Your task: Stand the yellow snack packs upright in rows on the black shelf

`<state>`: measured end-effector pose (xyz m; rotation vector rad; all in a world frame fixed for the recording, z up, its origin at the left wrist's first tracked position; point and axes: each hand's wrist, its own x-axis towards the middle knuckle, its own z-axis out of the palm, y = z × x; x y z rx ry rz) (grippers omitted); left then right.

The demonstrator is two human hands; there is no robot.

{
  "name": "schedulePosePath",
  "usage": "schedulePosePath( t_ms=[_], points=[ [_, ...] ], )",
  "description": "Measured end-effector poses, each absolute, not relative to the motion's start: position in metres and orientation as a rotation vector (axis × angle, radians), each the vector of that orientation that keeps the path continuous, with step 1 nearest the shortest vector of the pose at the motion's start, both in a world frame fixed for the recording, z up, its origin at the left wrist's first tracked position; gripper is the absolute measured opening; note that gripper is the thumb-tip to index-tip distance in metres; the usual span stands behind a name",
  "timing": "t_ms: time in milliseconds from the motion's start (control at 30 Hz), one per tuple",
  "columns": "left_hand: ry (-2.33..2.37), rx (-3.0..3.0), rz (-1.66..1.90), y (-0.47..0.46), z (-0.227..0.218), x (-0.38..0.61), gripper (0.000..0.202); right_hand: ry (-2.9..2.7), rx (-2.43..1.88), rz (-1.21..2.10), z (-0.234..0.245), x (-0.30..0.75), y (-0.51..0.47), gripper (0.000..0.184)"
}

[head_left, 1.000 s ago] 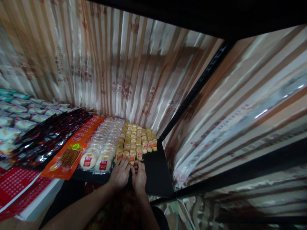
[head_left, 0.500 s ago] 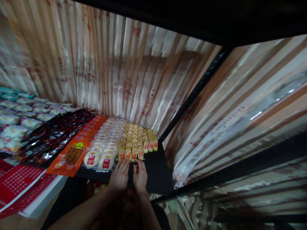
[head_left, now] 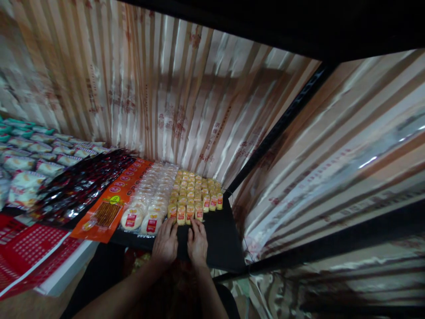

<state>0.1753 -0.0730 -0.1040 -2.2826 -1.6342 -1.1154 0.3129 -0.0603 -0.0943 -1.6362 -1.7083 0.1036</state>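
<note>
Rows of small yellow snack packets [head_left: 190,195] with red labels stand on the black shelf [head_left: 219,241]. My left hand [head_left: 165,241] has its fingers stretched out, the tips at the left end of the front row. Beside it, my right hand [head_left: 198,241] reaches the same row's right end with its fingers extended and thumb a little apart. The fingertips seem to touch the packets; neither hand grips one. To the left lie clear-wrapped round white crackers [head_left: 153,221] in two lines.
Farther left are an orange snack bag [head_left: 108,212], dark shiny packets [head_left: 79,186] and white snack bags [head_left: 28,188]. A red basket [head_left: 33,248] sits below the shelf's left part. Black frame posts [head_left: 275,133] and printed plastic sheeting [head_left: 186,97] enclose the back and right.
Both hands have shifted slightly, and the right fingers are straighter and closer to the front packets. The whole view has moved a little, so the goods appear farther right.
</note>
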Motion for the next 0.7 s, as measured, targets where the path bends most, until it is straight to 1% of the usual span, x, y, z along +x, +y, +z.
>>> schedulePosePath(
  t_ms=[167, 333, 600, 700],
  points=[
    [-1.676, -2.323, -1.097, -0.066, -0.108, 0.179, 0.054, -1.713, -1.627, 0.088, -0.094, 0.313, -0.06, 0.041],
    [-1.707, -2.367, -1.127, -0.061, -0.102, 0.183, 0.055, -1.733, -1.647, 0.103, -0.091, 0.313, -0.061, 0.042],
    [-1.844, -2.273, -1.358, -0.059, -0.095, 0.194, 0.064, -1.737, -1.646, 0.076, -0.091, 0.313, -0.061, 0.041],
    [-1.852, -2.289, -1.335, -0.054, -0.096, 0.197, 0.062, -1.747, -1.654, 0.075, -0.09, 0.313, -0.06, 0.042]
  ],
)
